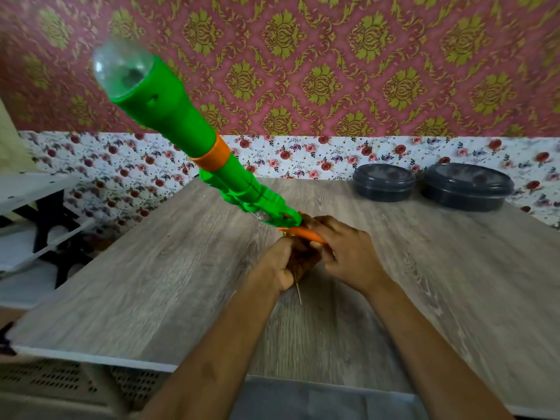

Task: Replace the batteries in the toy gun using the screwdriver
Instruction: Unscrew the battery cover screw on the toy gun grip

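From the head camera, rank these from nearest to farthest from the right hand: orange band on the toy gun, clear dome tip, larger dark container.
1. orange band, up-left of the right hand
2. larger dark container, back right
3. clear dome tip, far upper left

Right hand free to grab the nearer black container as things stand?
Probably not yet. The right hand is closed on the grip end of the toy gun, so it is occupied. The path over the table to the nearer black container looks clear once it lets go.
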The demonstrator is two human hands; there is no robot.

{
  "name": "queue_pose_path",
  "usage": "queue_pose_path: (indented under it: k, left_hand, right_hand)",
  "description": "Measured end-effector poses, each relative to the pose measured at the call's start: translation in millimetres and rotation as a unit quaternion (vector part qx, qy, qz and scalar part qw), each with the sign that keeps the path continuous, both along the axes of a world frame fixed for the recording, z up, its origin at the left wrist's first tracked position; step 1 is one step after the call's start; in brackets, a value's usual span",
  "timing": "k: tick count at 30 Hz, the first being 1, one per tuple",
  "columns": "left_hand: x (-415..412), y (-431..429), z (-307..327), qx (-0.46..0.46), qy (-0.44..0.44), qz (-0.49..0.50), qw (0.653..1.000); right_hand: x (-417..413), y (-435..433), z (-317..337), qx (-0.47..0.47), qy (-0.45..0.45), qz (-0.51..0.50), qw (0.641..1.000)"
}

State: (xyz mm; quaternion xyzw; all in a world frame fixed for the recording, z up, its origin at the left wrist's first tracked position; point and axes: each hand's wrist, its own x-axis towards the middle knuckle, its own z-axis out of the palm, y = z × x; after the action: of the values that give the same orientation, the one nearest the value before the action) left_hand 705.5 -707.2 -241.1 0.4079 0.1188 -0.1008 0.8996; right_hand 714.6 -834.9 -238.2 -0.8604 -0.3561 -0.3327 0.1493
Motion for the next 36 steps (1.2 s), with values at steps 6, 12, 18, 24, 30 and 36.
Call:
queue_pose_path:
  k: [6, 12, 18, 24, 30, 36]
  left_hand:
    - [-2.2, -0.6, 3.8, 0.008, 0.0, -0.005, 1.0]
    - [0.0, 0.2, 1.3, 0.027, -0.005, -0.014, 1.0]
    - [1.6, 7.0, 9.8, 0.152, -0.026, 0.03, 0.988]
    - [-9.9, 4.4, 11.0, 0.368, -0.11, 0.195, 0.903]
    - [-27.6, 20.9, 0.2, 0.427, -0.271, 0.314, 0.803]
    - [-51.5, 13.6, 0.6, 0.495, -0.403, 0.417, 0.648]
  right_hand:
    - [1.1, -2.9, -4.2, 0.049, 0.018, 0.002, 0.999]
    - [3.1, -3.5, -5.4, 0.13, 0.084, -0.016, 0.988]
    - [3.0, -17.5, 11.0, 0.258, 0.219, -0.016, 0.941]
    - [-8.3, -28.9, 6.4, 0.4, 0.354, 0.075, 0.842]
    - [-15.2, -25.2, -15.7, 0.494, 0.451, 0.08, 0.739]
    - [-10.5, -27.6, -21.7, 0.505, 0.48, 0.082, 0.713]
